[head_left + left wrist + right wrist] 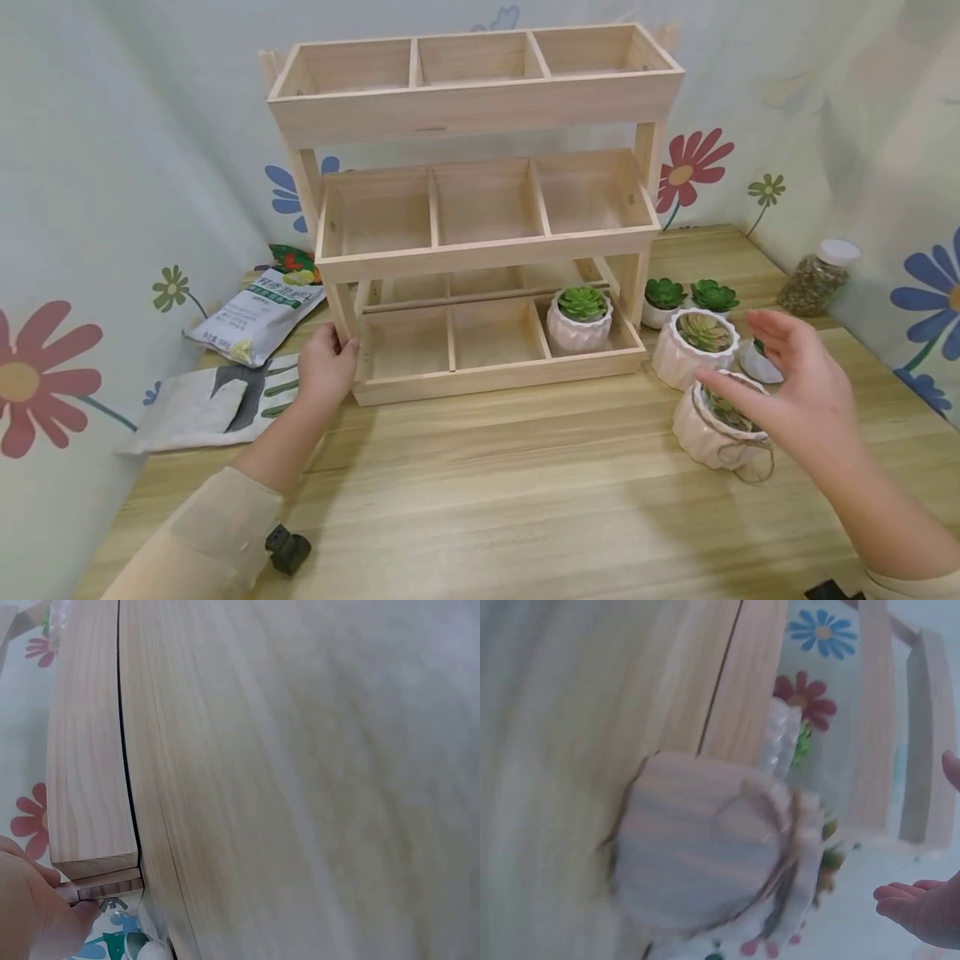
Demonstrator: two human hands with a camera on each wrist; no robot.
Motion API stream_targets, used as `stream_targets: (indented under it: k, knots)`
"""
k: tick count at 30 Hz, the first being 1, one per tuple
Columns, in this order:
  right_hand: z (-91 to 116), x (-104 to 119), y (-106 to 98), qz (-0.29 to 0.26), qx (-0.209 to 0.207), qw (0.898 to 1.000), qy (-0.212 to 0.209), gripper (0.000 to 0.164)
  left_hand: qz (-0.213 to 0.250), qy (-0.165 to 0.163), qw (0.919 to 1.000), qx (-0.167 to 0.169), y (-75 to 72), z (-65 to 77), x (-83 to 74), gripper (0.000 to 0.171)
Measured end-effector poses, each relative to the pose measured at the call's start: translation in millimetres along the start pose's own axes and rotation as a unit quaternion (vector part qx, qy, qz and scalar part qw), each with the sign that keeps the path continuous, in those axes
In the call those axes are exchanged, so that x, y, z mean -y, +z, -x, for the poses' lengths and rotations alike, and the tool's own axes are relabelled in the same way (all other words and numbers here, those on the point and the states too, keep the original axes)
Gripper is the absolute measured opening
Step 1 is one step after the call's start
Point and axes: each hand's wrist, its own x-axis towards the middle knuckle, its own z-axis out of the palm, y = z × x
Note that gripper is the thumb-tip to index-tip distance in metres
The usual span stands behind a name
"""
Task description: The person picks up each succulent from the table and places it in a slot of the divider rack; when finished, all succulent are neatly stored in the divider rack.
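Observation:
A three-tier wooden shelf [480,110] with divided compartments stands in the head view. My left hand [327,367] grips its lower left side, thumb and fingers around the wood at the bottom tier's end. One white pot with a green succulent [582,305] sits in the bottom right compartment. My right hand [802,396] is held open, fingers spread, over a ribbed white pot tied with twine [701,433]. That twine-tied pot [697,847] looks large and blurred in the right wrist view, with the open fingers [904,907] beyond its plant.
Behind the twine-tied pot stand another white succulent pot [678,358] and several smaller ones. A lidded jar [817,279] is at the back right. To the left lie a white printed bag [262,312] and a pair of gloves [187,404]. Flowered curtains surround the table.

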Motion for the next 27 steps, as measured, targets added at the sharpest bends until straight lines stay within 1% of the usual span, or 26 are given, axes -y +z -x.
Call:
stream_targets:
  k: [4,8,11,14,18,20,24,27]
  knots:
    - [8,-23,-7,-0.001,0.02,1.0,0.018,0.092,-0.005,-0.008,0.9999,0.004,-2.3,2.3,4.1,0.041]
    - [14,-47,-10,0.009,0.055,0.998,0.041,0.1,-0.007,0.001,1.0,0.004,-1.9,1.2,4.7,0.04]
    - [17,-63,-8,0.021,0.087,0.994,0.059,0.105,-0.01,0.005,0.9999,0.002,0.0,-0.5,1.9,0.039]
    - [20,-73,-2,0.033,0.103,0.992,0.061,0.106,-0.01,0.004,0.9999,0.001,1.3,-0.8,-0.2,0.038]
    - [24,-80,7,0.063,0.104,0.991,0.063,0.106,-0.009,0.002,1.0,-0.002,2.2,-1.3,0.8,0.037]
    - [26,-81,11,0.077,0.101,0.989,0.072,0.104,-0.006,0.0,1.0,-0.002,2.4,-1.2,0.9,0.037]
    - [28,-83,16,0.075,0.097,0.989,0.088,0.096,-0.006,-0.001,1.0,-0.001,2.0,-0.5,-0.3,0.038]
    - [29,-83,19,0.069,0.092,0.989,0.097,0.093,-0.007,0.003,1.0,-0.002,1.8,-0.6,-0.6,0.038]
